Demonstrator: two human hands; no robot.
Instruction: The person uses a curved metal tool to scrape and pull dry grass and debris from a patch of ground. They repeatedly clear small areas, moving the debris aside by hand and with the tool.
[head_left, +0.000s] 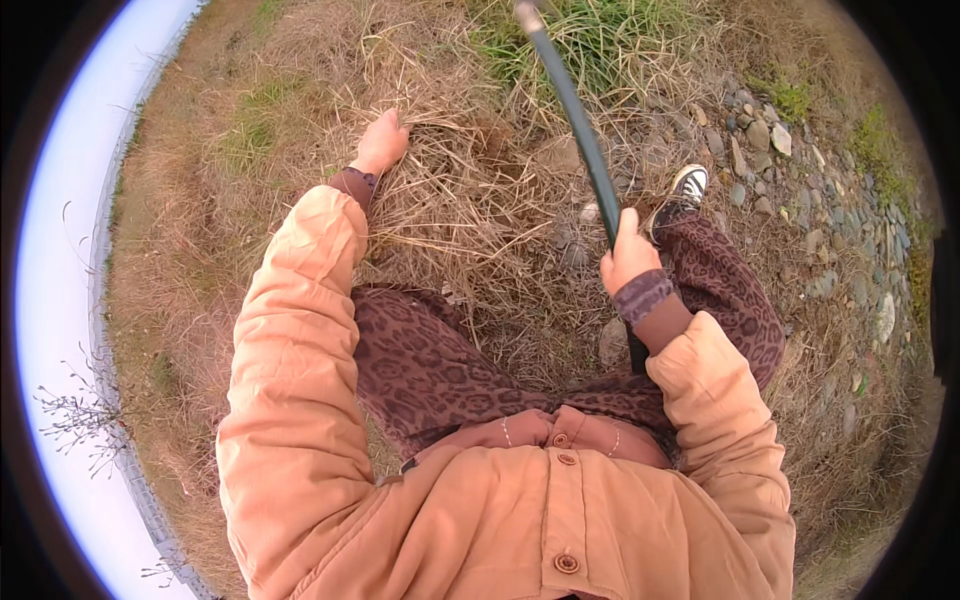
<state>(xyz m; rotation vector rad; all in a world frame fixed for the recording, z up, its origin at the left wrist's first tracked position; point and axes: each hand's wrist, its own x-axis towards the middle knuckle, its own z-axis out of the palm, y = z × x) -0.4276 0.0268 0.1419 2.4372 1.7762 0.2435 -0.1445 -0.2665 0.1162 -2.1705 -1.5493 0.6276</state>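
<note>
My right hand (632, 253) is wrapped around a long dark-green handle (577, 124) of a tool, its thumb lying along the shaft. The shaft slants up and away from me to a pale collar (529, 16) at the top of the picture. The tool's head is blurred and cut off there, so its kind is unclear. On the left, my left hand (382, 141) is closed on a tuft of dry grass (431, 124), with straw-coloured stems sticking out past the fingers. More dry stems (442, 202) lie bent over between my legs.
A green grass clump (600, 45) grows beyond the straw. Loose stones (757, 135) cover the ground at the right, beside my black-and-white sneaker (690, 184). My bent knee (405, 330) is at the left. Thin dry weeds (82, 412) rise at the far left.
</note>
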